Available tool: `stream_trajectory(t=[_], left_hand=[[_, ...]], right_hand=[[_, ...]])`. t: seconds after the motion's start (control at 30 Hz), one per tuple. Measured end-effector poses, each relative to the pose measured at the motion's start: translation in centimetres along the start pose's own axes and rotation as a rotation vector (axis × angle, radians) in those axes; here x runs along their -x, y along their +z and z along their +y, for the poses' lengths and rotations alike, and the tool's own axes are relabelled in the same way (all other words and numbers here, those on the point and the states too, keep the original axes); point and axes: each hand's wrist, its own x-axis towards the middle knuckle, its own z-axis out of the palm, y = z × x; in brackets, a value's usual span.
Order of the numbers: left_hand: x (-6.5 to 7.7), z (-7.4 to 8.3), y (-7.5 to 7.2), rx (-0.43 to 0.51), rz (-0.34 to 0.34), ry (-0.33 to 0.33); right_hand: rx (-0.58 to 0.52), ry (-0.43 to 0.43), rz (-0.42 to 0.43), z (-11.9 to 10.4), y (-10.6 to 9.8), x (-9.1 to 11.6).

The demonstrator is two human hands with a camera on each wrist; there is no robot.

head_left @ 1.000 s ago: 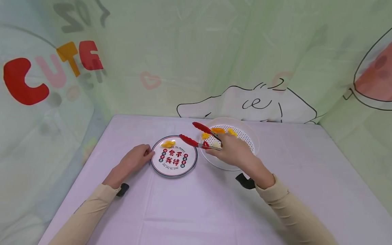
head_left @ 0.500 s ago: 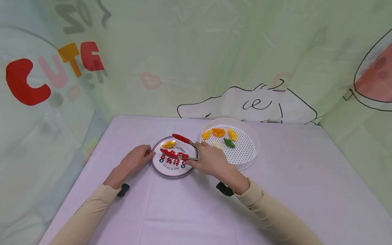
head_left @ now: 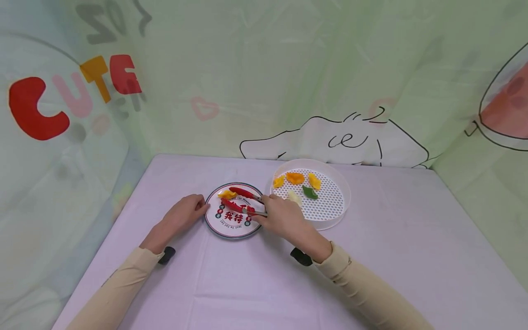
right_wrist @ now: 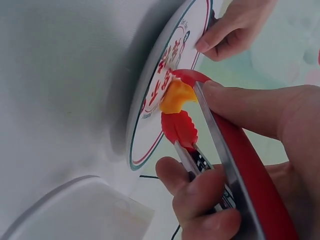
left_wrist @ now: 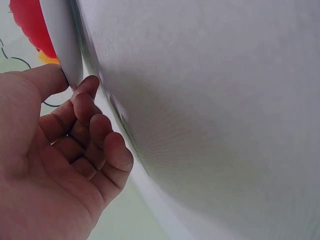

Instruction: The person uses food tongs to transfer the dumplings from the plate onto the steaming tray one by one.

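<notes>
My left hand (head_left: 180, 217) pinches the left rim of a round white plate (head_left: 218, 224) with a dark border and red lettering. In the left wrist view the thumb lies over the rim, fingertips at its underside. My right hand (head_left: 286, 217) grips metal tongs (right_wrist: 240, 175) with red tips, held over the plate. A yellow dumpling-shaped piece (right_wrist: 176, 97) lies on the plate. Seen from the right wrist, it is between the two tong tips, which stand apart on either side of it.
Right of the plate stands a white round basket (head_left: 339, 217) with a perforated base. Inside it lie an orange piece (head_left: 294, 178), a green piece (head_left: 310, 192), a pale piece (head_left: 294, 198) and yellow ones. A printed curtain (head_left: 185, 68) hangs behind the table.
The right hand has carried the tongs left from over the basket to the plate, and their tips have come to the yellow piece. The left hand has stayed at the rim.
</notes>
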Motion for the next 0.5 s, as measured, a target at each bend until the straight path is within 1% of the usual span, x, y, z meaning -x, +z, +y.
stream_trajectory(t=[0.17,0.5], left_hand=[[-0.15,-0.13,0.15,-0.007,0.001,-0.007],[-0.07,0.0,0.12,-0.002,-0.001,-0.017]], right_hand=[[-0.01,-0.023,0.022,0.11,0.17,0.07],[-0.012,-0.023,0.034,0.18,0.03,0.39]])
